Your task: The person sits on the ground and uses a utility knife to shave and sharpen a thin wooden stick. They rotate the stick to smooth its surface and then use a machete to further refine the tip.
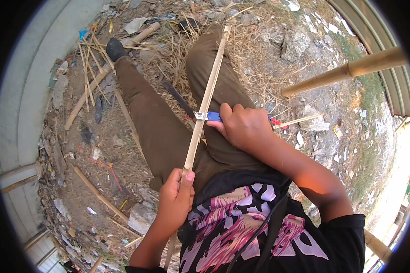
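A long, pale split-bamboo strip slants across my lap, its far end over my right knee. My left hand is closed around its near end, thumb on top. Near the strip's middle, my right hand grips a blue-handled tool. Its shiny metal end lies against the strip; the exact kind of tool is unclear, since my fingers cover most of the handle. A dark, flat blade shows between my legs, its near end behind the strip.
Thin bamboo strips lie piled by my left foot, next to a thick bamboo pole. Another bamboo pole juts in from the right. Something red shows beside my right hand. Straw, stones and litter cover the ground; a grey wall stands left.
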